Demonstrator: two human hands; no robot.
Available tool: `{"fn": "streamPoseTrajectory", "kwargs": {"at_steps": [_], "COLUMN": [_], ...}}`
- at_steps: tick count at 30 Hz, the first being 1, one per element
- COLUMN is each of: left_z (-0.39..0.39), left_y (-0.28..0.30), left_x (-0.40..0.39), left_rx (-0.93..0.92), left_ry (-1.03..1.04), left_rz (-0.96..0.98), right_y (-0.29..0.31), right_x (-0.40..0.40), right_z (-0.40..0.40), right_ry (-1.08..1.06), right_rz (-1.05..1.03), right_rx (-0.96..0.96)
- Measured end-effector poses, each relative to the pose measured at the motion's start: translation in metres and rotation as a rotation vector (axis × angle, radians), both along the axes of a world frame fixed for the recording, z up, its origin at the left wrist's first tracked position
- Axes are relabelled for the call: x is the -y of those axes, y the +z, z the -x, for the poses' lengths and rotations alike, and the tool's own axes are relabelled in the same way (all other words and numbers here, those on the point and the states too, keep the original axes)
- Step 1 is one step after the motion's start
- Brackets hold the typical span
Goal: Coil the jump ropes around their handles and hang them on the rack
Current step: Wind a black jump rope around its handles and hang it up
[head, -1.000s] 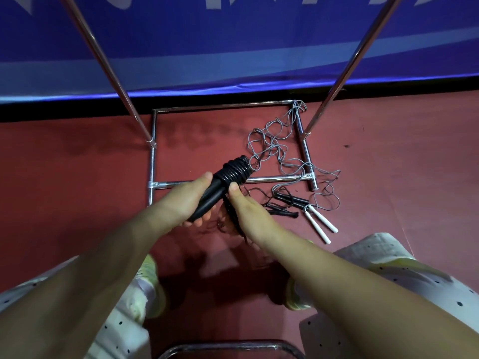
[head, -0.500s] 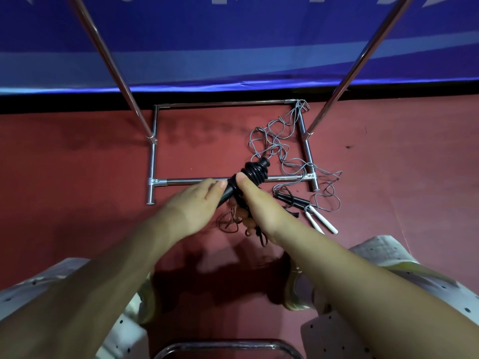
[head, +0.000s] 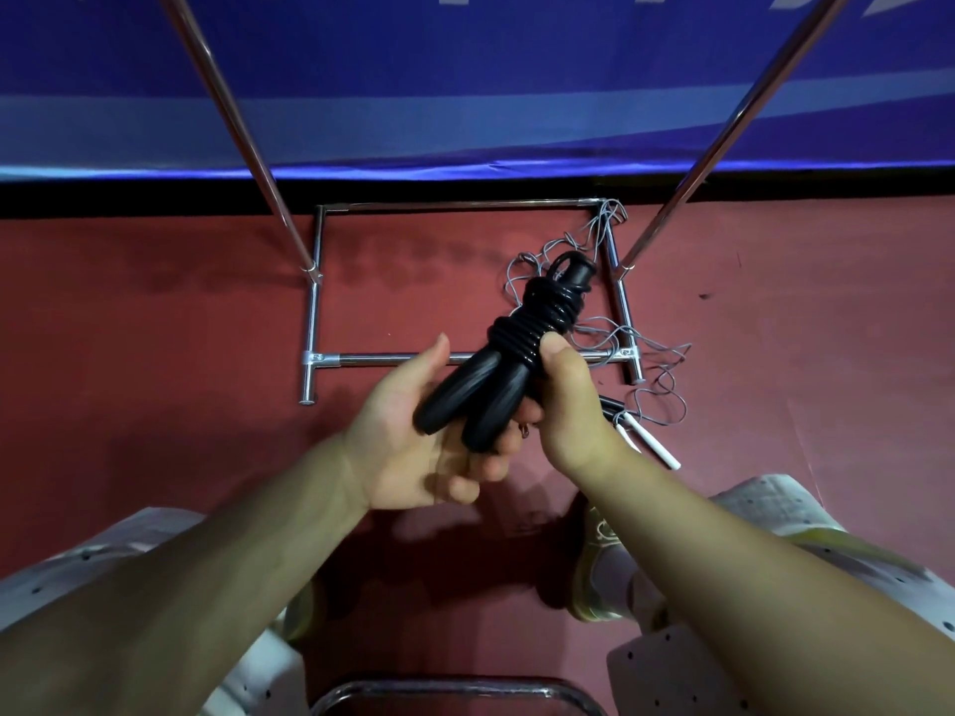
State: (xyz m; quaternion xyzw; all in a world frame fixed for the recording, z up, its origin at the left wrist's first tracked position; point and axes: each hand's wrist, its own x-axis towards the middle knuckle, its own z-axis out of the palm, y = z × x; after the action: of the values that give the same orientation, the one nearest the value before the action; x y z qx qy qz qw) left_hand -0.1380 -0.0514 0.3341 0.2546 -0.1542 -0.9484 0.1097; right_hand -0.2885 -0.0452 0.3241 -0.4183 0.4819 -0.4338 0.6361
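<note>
Chrome tubing makes up the rack [head: 467,359], whose base frame lies on the red floor [head: 155,354] while two slanted uprights climb out of view toward the hanging bar, so anything finished has to be lifted up and away from here. Across the frame's right side sprawls a grey jump rope [head: 628,335], loose and tangled, its white handles [head: 652,442] lying on the floor just beside the right wrist; judging by that, it waits its turn. Above the base, held in the air, is the black jump rope [head: 522,348], its cord wound in tight turns around the upper part of both handles, which sit side by side. The left hand [head: 413,447] cradles the handle ends from below, fingers curled beneath them, steadying the bundle. The right hand [head: 563,400] clamps the coil itself, thumb pressed on the turns, probably to stop them springing loose. This rope looks ready to hang.
</note>
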Motion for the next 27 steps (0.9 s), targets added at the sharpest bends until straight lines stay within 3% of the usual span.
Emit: {"fn": "streamPoseTrajectory", "kwargs": {"at_steps": [3,6,10,16,21,27], "left_z": [0.0,0.004,0.004,0.003,0.008,0.002], "left_y": [0.0,0.005,0.009,0.01,0.006,0.006], "left_x": [0.002,0.006,0.008,0.017,0.016,0.022], "left_rx": [-0.062,0.123,0.234,0.523,0.695,0.696], "left_ry": [-0.004,0.013,0.022,0.05,0.122,0.144], "left_rz": [-0.05,0.005,0.052,0.243,0.367,0.334], "right_y": [-0.001,-0.008,-0.013,-0.014,-0.023,-0.01], "right_x": [0.001,0.004,0.007,0.013,0.016,0.017], "right_z": [0.003,0.008,0.009,0.01,0.008,0.014], "right_ry": [0.0,0.037,0.083,0.153,0.223,0.241], "right_rz": [0.073,0.092,0.161,-0.093,-0.295,-0.19], "right_rx": [-0.061,-0.122,-0.259,-0.489,-0.322,-0.365]}}
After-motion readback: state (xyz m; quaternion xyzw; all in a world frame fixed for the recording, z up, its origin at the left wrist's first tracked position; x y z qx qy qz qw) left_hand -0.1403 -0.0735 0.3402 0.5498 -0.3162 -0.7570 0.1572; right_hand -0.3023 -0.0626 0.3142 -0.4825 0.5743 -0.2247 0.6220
